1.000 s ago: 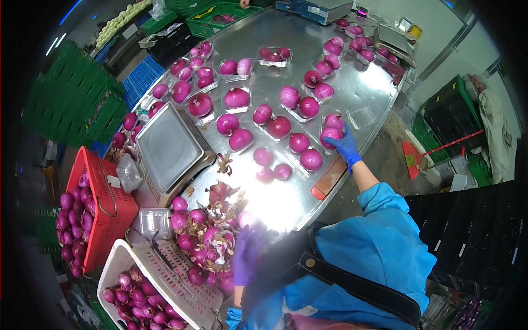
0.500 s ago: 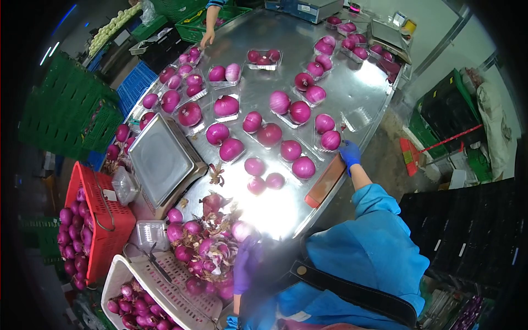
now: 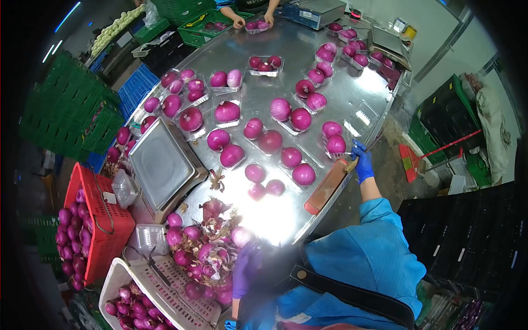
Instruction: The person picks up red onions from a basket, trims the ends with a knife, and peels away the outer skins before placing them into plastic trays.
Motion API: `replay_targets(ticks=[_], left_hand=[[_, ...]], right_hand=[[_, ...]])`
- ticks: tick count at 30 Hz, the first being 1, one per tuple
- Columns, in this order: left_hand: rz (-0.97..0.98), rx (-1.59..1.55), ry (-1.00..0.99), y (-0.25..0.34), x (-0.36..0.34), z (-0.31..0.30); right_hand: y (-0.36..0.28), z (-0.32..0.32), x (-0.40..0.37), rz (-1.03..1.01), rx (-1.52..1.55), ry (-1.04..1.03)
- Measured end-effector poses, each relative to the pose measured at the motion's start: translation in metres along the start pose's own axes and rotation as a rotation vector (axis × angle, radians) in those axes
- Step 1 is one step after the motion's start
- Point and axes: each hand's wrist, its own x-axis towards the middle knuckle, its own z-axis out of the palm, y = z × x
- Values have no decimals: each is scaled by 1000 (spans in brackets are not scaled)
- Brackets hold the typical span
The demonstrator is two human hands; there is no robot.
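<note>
Co-worker's hands (image 3: 238,22): now holding red-onion tray (image 3: 257,31) | right hand (image 3: 362,160): off onion (image 3: 336,144), now holding brownish item (image 3: 351,165)

Gloved hands (image 3: 362,161): two, at 3 and 6 o'clock
Bare hands (image 3: 238,22): two, near 12
Scales (image 3: 163,164): three, one at 9, two between 12 and 2
Red crate (image 3: 113,236): one, at 8
Heaped onions (image 3: 205,253): uncountable, overlapping, at 7

the person wears a blue top (image 3: 357,245) and a dark strap (image 3: 357,298) with pale stitching and a round button (image 3: 301,274). right glove (image 3: 363,165): blue; left glove (image 3: 245,273): violet.
</note>
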Motion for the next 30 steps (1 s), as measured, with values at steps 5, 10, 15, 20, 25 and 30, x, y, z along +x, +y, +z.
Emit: replay_targets(ticks=[5, 10, 15, 20, 25, 30], left_hand=[[15, 38, 22, -5, 3, -10], [17, 17, 24, -2, 5, -2], [153, 215, 71, -6, -7, -22], [95, 327, 130, 48, -61, -22], [551, 276, 30, 70, -78, -3], [503, 305, 26, 47, -110, -38]], right_hand=[[20, 7, 18, 18, 72, -49], [25, 25, 40, 194, -748, -93], [-19, 79, 0, -224, -1368, -63], [-35, 177, -79, 27, -1014, -971], [-13, 286, -226, 581, -862, -2203], [16, 329, -299, 643, -921, -2437]])
